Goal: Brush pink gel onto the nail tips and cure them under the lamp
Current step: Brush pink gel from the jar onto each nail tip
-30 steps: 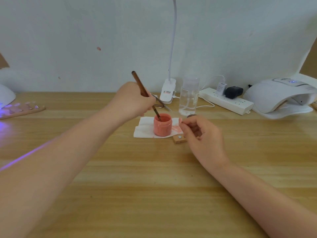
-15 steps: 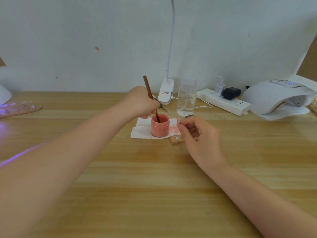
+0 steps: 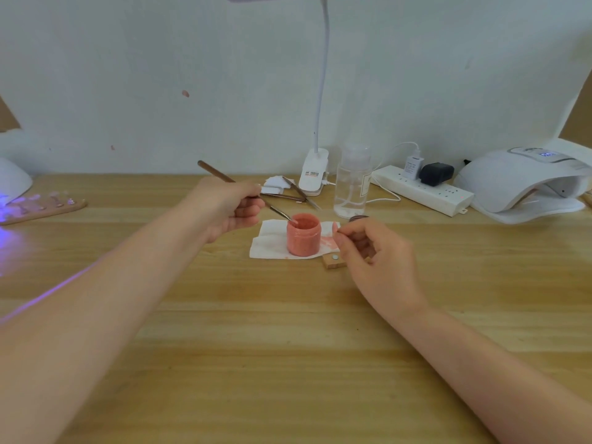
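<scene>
1. The left hand (image 3: 227,206) is closed around a brown-handled brush (image 3: 237,185), fingers curled on the shaft; the handle end points up toward 10 o'clock and the bristle end slants down toward 4 o'clock.
2. The brush tip sits at the rim of the open pink gel jar (image 3: 303,234), on its 10 o'clock side; whether the bristles touch the gel cannot be told.
3. The jar stands upright on a white tissue (image 3: 267,243) smeared with pink, near the middle of the wooden table (image 3: 288,347).
4. The right hand (image 3: 374,254) lies at 3 o'clock of the jar, thumb and forefinger pinched on a small pale nail tip (image 3: 335,227), the other fingers loosely curled.
5. Under that hand, a small wooden block (image 3: 333,261) rests on the table at the tissue's 4 o'clock corner.
6. A white curing lamp (image 3: 519,184) sits at 2 o'clock of the jar, well apart.
7. At the far 9 o'clock edge, a second lamp (image 3: 12,181) glows violet, with a wooden strip of nail tips (image 3: 48,205) just beside it.
8. Behind the jar, at 12 to 1 o'clock, stand a clear bottle (image 3: 352,187), a clip-on desk lamp (image 3: 314,171) and a power strip (image 3: 423,190).
</scene>
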`<state>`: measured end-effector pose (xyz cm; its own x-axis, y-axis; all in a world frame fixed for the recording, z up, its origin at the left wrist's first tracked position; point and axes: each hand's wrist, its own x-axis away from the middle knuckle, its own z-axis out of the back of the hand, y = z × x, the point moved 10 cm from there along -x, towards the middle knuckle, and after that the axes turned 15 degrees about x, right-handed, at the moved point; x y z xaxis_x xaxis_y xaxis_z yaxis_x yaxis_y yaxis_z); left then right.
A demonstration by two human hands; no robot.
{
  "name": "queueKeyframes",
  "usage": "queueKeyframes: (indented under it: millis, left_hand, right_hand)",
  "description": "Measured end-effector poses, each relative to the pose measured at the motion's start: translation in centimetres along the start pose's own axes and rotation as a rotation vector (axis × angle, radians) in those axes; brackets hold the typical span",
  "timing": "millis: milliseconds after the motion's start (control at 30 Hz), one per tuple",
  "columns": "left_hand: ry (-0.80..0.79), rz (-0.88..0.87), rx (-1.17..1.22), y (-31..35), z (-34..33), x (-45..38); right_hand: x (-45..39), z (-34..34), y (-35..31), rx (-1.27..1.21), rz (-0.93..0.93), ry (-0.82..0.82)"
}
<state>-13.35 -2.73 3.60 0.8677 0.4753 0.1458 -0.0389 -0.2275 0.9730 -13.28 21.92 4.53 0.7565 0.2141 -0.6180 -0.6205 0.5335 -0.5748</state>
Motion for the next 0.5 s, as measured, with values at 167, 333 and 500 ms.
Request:
queueKeyframes:
  millis: [167, 333, 500]
  left_hand:
    - [0.0, 0.038, 0.046, -0.7, 0.4, 0.0]
    - [0.023, 0.04, 0.05, -0.6, 1.3, -0.2]
    - [0.038, 0.036, 0.045, -0.2, 1.3, -0.2]
  right_hand:
    - [0.0, 0.0, 0.0, -0.009, -0.005, 0.008]
    - [0.0, 0.0, -0.1, -0.012, -0.007, -0.006]
    - [0.1, 0.0, -0.1, -0.022, -0.007, -0.006]
